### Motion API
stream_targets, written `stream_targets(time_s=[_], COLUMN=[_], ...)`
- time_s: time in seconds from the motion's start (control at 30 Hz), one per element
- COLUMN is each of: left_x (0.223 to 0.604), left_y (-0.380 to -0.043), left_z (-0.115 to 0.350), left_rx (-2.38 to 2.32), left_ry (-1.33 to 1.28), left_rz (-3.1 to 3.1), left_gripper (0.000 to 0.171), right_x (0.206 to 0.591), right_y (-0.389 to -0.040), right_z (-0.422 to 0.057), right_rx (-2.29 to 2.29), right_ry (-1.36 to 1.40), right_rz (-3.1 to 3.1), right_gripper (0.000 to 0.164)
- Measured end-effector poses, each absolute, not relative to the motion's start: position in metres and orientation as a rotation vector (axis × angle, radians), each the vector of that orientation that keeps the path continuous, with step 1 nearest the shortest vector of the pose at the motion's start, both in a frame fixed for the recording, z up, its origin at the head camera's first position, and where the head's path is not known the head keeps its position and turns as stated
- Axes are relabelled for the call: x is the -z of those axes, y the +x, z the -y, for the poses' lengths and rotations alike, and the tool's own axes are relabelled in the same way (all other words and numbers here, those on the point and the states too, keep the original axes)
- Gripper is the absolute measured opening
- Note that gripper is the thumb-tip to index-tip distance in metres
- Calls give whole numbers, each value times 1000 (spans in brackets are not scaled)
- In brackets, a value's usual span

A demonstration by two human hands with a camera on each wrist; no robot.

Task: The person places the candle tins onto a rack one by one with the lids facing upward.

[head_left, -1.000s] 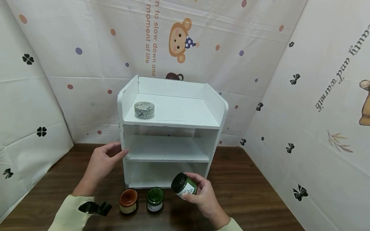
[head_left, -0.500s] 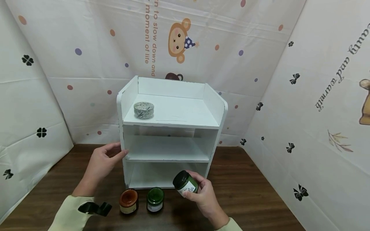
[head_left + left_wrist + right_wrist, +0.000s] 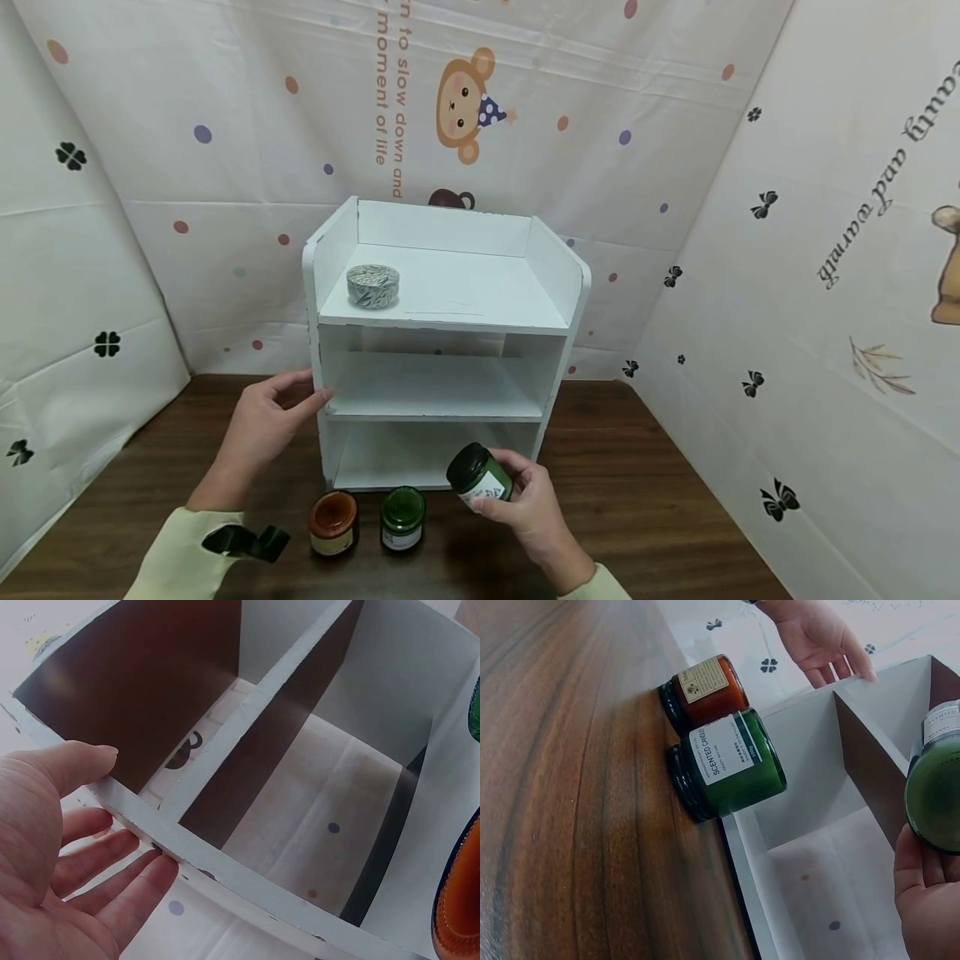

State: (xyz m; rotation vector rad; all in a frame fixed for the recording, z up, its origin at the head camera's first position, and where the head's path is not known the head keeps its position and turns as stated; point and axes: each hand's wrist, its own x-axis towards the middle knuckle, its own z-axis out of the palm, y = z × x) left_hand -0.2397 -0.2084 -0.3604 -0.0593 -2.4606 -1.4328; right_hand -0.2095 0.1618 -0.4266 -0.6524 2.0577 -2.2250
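Observation:
My left hand (image 3: 264, 418) holds the left side panel of a white shelf unit (image 3: 442, 416), thumb on its front edge and fingers along the outside, as the left wrist view shows. My right hand (image 3: 534, 510) grips a green scented candle jar (image 3: 491, 482), tilted with its black lid up and to the left, in front of the bottom compartment. On the table before the shelf, another green scented candle jar (image 3: 746, 769) stands lid-down. An amber candle jar (image 3: 709, 691), likewise lid-down, is to its left in the head view.
A round leaf-patterned tin (image 3: 372, 287) sits on the top shelf at the left. The brown wooden table (image 3: 637, 500) carries everything. Printed white cloth (image 3: 247, 167) hangs behind and on both sides. A black strap (image 3: 243, 540) is on the left sleeve.
The candle jar in my right hand has shifted very slightly to the right and up. My left hand, the shelf and the two jars on the table stay where they were.

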Motion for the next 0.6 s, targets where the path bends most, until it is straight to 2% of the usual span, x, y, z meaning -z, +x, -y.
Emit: stream_targets(time_s=[0.6], left_x=[362], left_y=[-241], left_z=[209], left_rx=[1426], left_ry=[-71], left_rz=[2458], left_gripper=[68], right_x=[418], right_y=[-211], right_z=[-163], right_rx=[2192], right_ry=[-722], right_rz=[-2083], right_gripper=[58])
